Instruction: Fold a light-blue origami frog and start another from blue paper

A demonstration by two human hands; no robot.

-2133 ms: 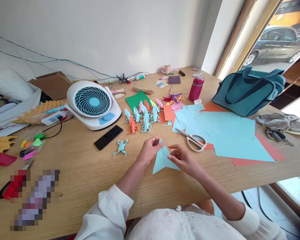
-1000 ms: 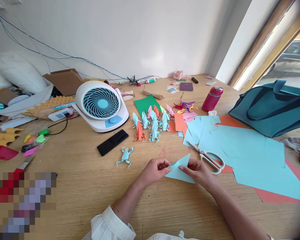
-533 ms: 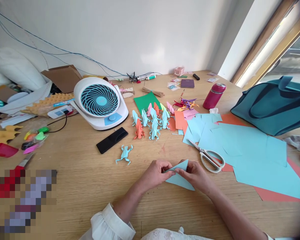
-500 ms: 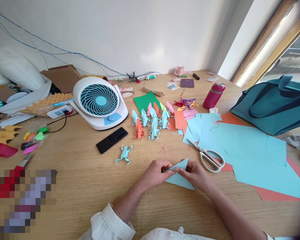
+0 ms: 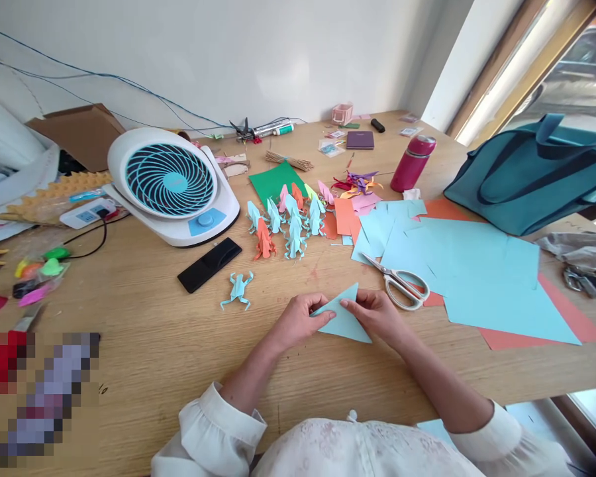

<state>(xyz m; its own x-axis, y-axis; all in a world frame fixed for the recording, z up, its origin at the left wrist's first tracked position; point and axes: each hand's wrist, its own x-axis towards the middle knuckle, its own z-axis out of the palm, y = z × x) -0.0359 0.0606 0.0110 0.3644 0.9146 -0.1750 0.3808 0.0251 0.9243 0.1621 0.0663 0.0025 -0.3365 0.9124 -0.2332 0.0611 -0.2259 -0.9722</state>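
Between my hands is a light blue folded paper (image 5: 346, 322), with one corner pointing up and a wider flap hanging below. My left hand (image 5: 302, 319) pinches its left corner between thumb and fingers. On its right side, my right hand (image 5: 379, 317) grips the upper edge with the thumb on the near face. A single light blue paper frog (image 5: 237, 289) lies to the left of my hands. Beyond them stands a group of folded paper frogs (image 5: 295, 232), mostly light blue, some orange and pink. White-handled scissors (image 5: 406, 289) lie to the right, partly over light blue sheets (image 5: 481, 265).
A white fan (image 5: 171, 182) and a black phone (image 5: 209, 264) are at the left. Behind the frogs lies a green sheet (image 5: 273, 183). A pink bottle (image 5: 413, 163) and a teal bag (image 5: 526, 179) stand at the back right. Red-handled knife (image 5: 4, 361) at far left.
The view has tilted down and shifted, so more of the white blouse shows. My thumbs have moved slightly farther apart on the paper, and more of its face is visible.
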